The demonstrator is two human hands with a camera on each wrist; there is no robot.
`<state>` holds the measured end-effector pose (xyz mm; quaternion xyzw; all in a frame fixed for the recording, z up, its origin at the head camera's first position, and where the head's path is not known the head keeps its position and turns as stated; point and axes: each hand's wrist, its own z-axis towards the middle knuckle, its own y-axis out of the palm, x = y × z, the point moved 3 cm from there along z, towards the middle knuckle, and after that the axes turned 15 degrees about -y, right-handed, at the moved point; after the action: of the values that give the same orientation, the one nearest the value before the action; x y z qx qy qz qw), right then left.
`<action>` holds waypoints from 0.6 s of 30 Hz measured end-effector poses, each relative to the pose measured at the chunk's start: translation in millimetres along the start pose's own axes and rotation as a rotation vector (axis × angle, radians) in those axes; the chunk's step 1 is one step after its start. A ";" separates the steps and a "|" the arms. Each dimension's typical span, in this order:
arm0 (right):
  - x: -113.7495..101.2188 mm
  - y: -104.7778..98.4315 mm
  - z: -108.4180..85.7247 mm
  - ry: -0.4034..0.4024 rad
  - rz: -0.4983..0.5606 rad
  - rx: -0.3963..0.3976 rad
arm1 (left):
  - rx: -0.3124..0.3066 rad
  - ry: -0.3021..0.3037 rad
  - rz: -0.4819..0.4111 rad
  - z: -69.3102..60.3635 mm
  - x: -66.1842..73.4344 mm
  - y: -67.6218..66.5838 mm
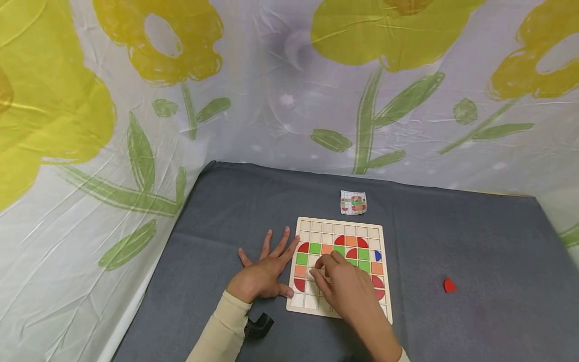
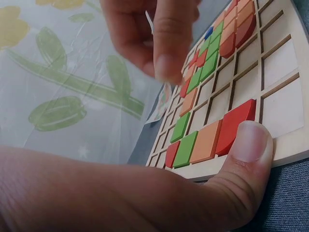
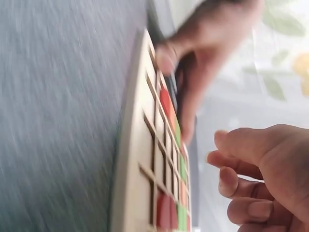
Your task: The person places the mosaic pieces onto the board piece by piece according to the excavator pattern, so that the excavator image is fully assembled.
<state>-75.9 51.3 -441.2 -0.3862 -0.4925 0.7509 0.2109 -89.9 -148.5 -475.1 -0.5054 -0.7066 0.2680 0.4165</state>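
Observation:
A square wooden grid board (image 1: pixel 312 301) lies on the table with red, green and orange pieces in several cells. One blue piece (image 1: pixel 378 256) sits near its right side. My left hand (image 1: pixel 264 274) rests with spread fingers at the board's left edge. Its thumb (image 2: pixel 248 145) presses the rim beside a red piece (image 2: pixel 236 126). Over the middle of the board hovers my right hand (image 1: pixel 346 284), fingers loosely bent. In the right wrist view, nothing shows between the thumb (image 3: pixel 241 140) and the fingers. That hand covers some cells in the head view.
Behind the board lies a small patterned card (image 1: pixel 353 202). A loose red piece (image 1: pixel 449 285) is on the grey cloth to the right. By the left wrist is a black object (image 1: pixel 259 326). A flowered curtain (image 1: pixel 280 100) hangs behind the table.

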 end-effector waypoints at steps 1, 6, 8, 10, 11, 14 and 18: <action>4.1 -3.1 -1.1 0.017 -0.001 0.004 | 0.009 0.006 0.004 0.3 -0.7 0.3; 25.6 -16.8 -9.7 0.099 0.014 0.021 | 0.000 -0.001 0.007 -4.3 2.5 -5.1; 35.3 -23.1 -14.9 0.131 0.025 0.039 | -0.014 -0.009 0.001 -5.9 4.6 -7.2; 46.0 -30.6 -20.9 0.168 0.032 0.055 | -0.016 -0.008 0.000 -6.0 5.1 -7.8; 51.9 -35.1 -24.4 0.185 0.031 0.059 | -0.017 -0.009 0.001 -6.0 5.2 -7.9; 72.5 -49.4 -37.3 0.243 -0.002 0.068 | -0.019 -0.016 0.008 -6.1 5.4 -8.2; 105.1 -68.9 -63.9 0.373 -0.079 0.040 | -0.017 -0.023 0.023 -6.6 5.1 -7.9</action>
<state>-94.4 190.8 -432.0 -0.4947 -0.4444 0.6673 0.3354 -88.8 -146.7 -463.8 -0.5140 -0.7079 0.2725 0.4006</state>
